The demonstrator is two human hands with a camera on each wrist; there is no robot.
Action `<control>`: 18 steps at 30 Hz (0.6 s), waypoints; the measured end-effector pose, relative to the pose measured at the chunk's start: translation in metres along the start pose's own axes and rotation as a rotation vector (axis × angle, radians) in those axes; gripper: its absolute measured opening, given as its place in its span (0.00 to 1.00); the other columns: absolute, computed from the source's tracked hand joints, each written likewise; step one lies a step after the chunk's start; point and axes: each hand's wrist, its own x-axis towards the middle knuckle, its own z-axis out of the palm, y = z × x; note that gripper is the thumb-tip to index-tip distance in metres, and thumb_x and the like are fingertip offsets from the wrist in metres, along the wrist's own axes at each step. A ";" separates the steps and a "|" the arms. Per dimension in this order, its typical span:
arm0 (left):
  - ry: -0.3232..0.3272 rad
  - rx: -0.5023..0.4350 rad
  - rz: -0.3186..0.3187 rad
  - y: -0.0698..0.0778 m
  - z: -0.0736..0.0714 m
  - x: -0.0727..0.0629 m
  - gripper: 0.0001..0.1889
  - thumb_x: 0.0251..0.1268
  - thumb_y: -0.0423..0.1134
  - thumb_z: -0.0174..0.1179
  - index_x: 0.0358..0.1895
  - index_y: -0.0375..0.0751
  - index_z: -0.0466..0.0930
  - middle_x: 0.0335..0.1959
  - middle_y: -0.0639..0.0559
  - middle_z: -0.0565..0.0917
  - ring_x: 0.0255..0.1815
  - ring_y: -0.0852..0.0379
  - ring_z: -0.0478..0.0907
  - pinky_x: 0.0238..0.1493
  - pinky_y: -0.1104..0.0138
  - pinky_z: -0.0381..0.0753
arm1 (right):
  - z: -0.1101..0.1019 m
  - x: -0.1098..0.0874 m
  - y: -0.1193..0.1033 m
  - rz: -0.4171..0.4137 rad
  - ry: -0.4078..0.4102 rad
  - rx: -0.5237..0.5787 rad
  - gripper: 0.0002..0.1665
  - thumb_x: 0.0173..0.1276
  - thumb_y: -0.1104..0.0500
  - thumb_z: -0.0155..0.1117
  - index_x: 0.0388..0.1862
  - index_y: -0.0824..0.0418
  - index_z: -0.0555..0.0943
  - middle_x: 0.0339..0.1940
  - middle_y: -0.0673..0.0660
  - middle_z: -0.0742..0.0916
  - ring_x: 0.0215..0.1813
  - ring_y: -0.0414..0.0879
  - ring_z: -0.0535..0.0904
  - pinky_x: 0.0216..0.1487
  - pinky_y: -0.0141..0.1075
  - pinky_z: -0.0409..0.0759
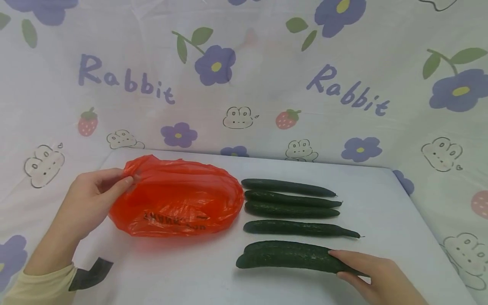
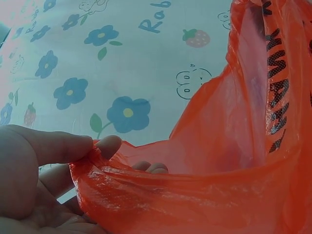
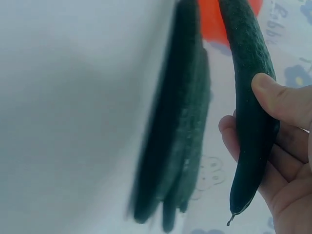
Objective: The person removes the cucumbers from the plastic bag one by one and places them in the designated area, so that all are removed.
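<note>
My left hand (image 1: 89,199) pinches the upper left edge of a thin red plastic bag (image 1: 179,195) between thumb and fingers. In the left wrist view the bag's mouth (image 2: 209,173) gapes, and dark printed letters show on its side. My right hand (image 1: 385,275) grips a dark green cucumber (image 3: 253,112) near its stem end, thumb on one side and fingers on the other. In the head view this cucumber (image 1: 286,262) points left and overlaps another cucumber (image 1: 282,244) just behind it.
Several more cucumbers lie side by side right of the bag, from the rearmost cucumber (image 1: 287,186) to a nearer cucumber (image 1: 297,228). All rest on a white table (image 1: 183,271). A dark strip (image 1: 91,274) shows by the left sleeve. A printed cloth (image 1: 259,76) hangs behind.
</note>
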 end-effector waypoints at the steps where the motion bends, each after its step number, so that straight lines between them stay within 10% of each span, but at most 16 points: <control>1: 0.001 0.004 0.000 0.000 0.000 0.000 0.25 0.87 0.48 0.58 0.71 0.32 0.81 0.58 0.35 0.88 0.58 0.37 0.85 0.47 0.81 0.79 | 0.002 -0.002 0.001 0.008 -0.013 -0.003 0.32 0.56 0.58 0.89 0.61 0.51 0.90 0.52 0.43 0.92 0.50 0.39 0.90 0.48 0.28 0.86; 18: -0.003 0.018 -0.007 -0.001 0.000 0.000 0.25 0.86 0.47 0.58 0.71 0.31 0.80 0.58 0.35 0.88 0.57 0.36 0.84 0.47 0.77 0.83 | 0.025 -0.012 0.015 0.053 -0.230 0.047 0.27 0.71 0.47 0.78 0.64 0.56 0.88 0.55 0.47 0.92 0.54 0.43 0.89 0.48 0.38 0.90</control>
